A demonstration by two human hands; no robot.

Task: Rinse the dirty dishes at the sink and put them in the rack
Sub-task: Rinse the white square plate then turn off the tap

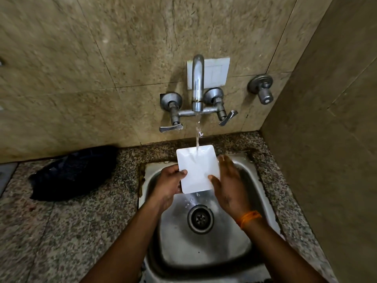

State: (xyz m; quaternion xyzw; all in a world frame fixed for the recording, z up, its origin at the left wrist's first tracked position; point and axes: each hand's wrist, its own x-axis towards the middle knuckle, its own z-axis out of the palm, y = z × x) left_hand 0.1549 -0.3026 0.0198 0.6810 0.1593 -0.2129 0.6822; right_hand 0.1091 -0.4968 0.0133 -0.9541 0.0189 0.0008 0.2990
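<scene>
**dishguy:** White rectangular dish (196, 169) is what I've got right now, held over the steel sink (206, 248), tilted up toward the wall. My left hand (170, 185) grips its left edge, thumb curled over the face and the other fingers hidden behind it. My right hand (228, 186) is on the right edge, fingers mostly straight along the side, thumb pressing the front near the lower corner.

**sinkwatcher:** Is the water actually hitting it?

**dishguy:** Yep. The stream (197, 133) drops from the wall tap's spout (197, 82) and lands on the upper part of the dish, then runs down the face. A few drops are falling off the bottom edge, above the drain (201, 219).

**sinkwatcher:** What else is around?

**dishguy:** Speckled granite counter (61, 221) around the sink, and a dark crumpled bag or cloth (73, 172) lying on it to the left, well apart from the basin; can't tell which it is. There's a white switch plate (216, 72) on the tiled wall right behind the spout, plus a separate valve (262, 88) further right. Orange thread band (247, 218) on my right wrist.
</scene>
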